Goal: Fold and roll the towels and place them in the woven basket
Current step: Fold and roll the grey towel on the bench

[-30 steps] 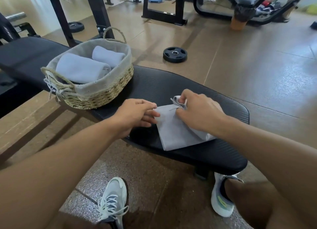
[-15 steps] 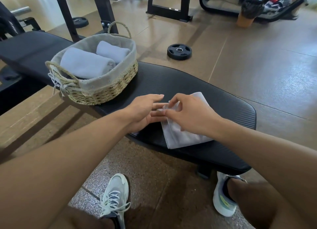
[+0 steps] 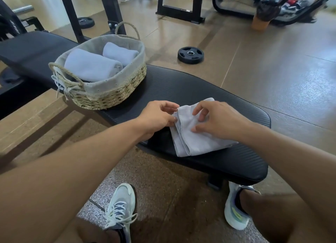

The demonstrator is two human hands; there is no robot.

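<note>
A pale grey towel [image 3: 196, 142] lies folded on the black padded bench [image 3: 190, 90], near its front edge. My left hand [image 3: 156, 115] pinches the towel's left hemmed edge between thumb and fingers. My right hand [image 3: 218, 121] rests on top of the towel with fingers spread, fingertips pressing the cloth. The woven basket [image 3: 109, 93] with a grey cloth liner stands on the bench to the left. Two rolled grey towels [image 3: 91, 64] lie inside it.
A black weight plate [image 3: 190, 55] lies on the brown floor behind the bench. Black rack posts [image 3: 72, 15] and machine frames stand at the back. My two sneakers [image 3: 121, 206] are on the floor under the bench's front edge.
My hands have parted from the towel's top corner. The left hand now holds the left edge and the right hand has spread over the top. The towel lies flatter.
</note>
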